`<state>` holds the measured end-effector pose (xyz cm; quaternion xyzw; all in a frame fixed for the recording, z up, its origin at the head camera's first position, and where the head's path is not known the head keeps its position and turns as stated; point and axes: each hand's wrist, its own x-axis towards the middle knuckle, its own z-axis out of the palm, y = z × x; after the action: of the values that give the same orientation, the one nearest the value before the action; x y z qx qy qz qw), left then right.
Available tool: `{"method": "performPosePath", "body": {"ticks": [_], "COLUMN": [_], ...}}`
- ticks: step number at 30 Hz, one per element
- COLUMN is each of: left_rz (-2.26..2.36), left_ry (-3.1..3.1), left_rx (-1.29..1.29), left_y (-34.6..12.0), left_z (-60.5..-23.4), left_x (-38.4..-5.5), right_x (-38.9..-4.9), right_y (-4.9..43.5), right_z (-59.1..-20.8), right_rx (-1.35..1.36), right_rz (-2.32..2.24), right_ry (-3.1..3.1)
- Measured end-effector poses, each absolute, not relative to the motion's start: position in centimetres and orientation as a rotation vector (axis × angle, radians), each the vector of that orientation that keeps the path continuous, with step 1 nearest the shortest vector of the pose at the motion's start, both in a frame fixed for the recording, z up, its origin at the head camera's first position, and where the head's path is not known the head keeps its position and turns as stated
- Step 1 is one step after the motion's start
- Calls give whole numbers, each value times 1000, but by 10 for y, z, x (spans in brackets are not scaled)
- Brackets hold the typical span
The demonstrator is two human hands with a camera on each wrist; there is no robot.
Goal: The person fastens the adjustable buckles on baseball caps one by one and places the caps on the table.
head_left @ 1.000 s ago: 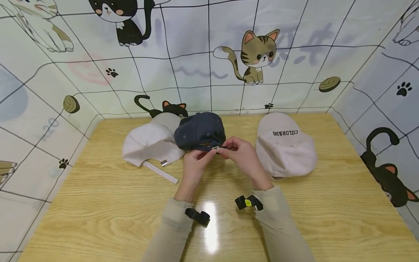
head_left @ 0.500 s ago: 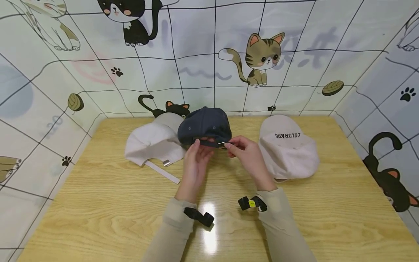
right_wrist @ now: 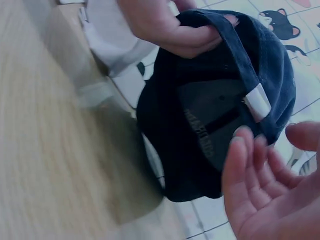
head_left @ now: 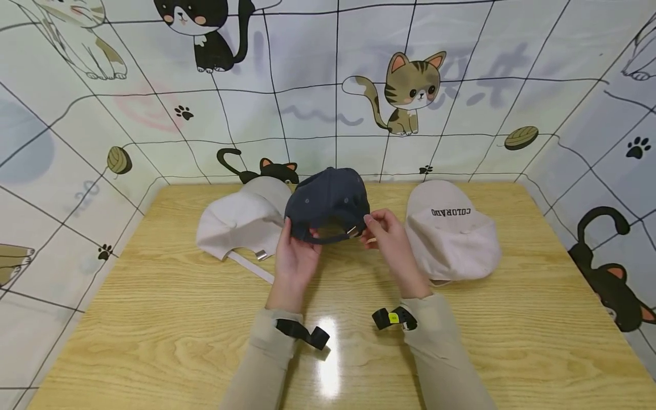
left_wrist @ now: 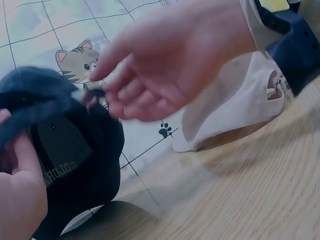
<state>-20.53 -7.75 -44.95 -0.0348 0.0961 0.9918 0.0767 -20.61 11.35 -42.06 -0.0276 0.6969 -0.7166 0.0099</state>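
Navy cap (head_left: pixel 328 199) sits in left hand (head_left: pixel 296 261), beside right hand (head_left: pixel 390 239).

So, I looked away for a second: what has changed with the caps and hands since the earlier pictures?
The navy cap has shifted slightly right in the head view. The left hand has moved from its strap to grip the cap's left side; the right hand has released its pinch beside the buckle, fingers loose. The white cap and COLORADO cap stayed put.
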Motion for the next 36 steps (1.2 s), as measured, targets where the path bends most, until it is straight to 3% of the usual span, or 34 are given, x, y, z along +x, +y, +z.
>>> {"method": "performPosePath", "body": {"ticks": [8, 20, 30, 36], "left_rz": [2934, 2660, 2429, 2395], "left_ry": [314, 662, 1330, 1577], "left_rx": [-197, -171, -123, -284], "left_y": [-75, -72, -63, -57], "left_z": [-445, -449, -455, -456], "left_x": [-204, -200, -202, -202], "right_x": [-214, -225, -220, -213], "right_y": [111, 128, 137, 149], "right_z": [-439, -462, -444, -431], "right_rx": [71, 163, 210, 132], "right_rz": [-2116, -2597, -2532, -1902], "right_ry": [2021, 760, 1283, 2221]}}
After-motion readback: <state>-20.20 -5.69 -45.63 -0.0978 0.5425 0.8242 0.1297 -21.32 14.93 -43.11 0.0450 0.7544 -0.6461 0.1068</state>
